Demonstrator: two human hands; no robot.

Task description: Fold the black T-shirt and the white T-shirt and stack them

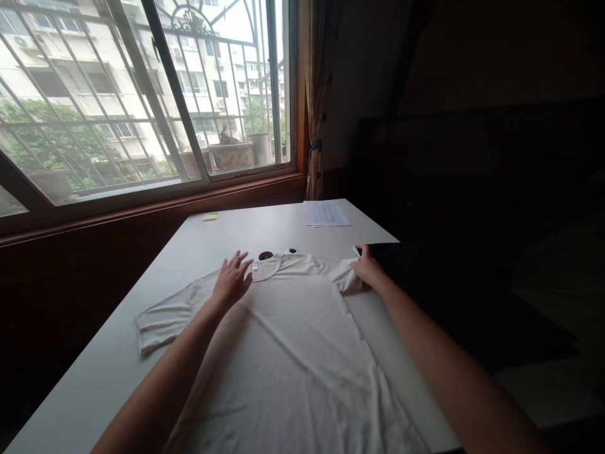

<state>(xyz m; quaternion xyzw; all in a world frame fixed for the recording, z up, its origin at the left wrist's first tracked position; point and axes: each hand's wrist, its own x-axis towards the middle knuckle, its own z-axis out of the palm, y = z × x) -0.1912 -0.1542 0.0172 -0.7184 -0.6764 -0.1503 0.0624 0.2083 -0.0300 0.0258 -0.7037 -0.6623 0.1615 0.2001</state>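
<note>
A white short-sleeved T-shirt [293, 340] lies spread on the white table, its collar toward the far side and its lower part running out of view at the bottom. My left hand [231, 276] is over the shirt just left of the collar, fingers spread; whether it presses on the cloth I cannot tell. At the table's right edge, my right hand [367, 268] has its fingers closed on the end of the right sleeve. The left sleeve [165, 318] lies flat, partly behind my left forearm. A small label shows inside the collar.
Beyond the collar sit a brown round object [265, 255] and a small white round object [291, 251]. Printed papers [327, 213] and a yellow note [210, 216] lie near the far edge of the table [255, 224]. A barred window and a tied curtain [316, 101] stand behind.
</note>
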